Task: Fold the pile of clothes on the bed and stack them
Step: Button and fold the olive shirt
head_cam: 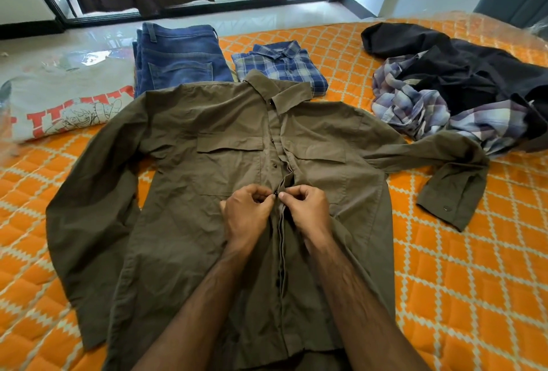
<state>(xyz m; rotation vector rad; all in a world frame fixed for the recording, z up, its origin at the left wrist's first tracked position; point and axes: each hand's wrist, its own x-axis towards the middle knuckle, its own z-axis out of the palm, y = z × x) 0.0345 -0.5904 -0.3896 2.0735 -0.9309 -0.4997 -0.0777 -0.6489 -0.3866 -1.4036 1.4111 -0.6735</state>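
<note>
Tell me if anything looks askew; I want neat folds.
The olive shirt has one sleeve bent back on itself with its cuff doubled over, while the other lies straight. A crumpled heap is still unfolded.

Bare orange quilt (474, 267) is lying open at the right and lower left. The olive shirt (184, 193) is covering the middle; folded jeans (181, 56) and plaid shirt (281, 67) are blocking beyond, a crumpled pile (462, 89) far right.
</note>
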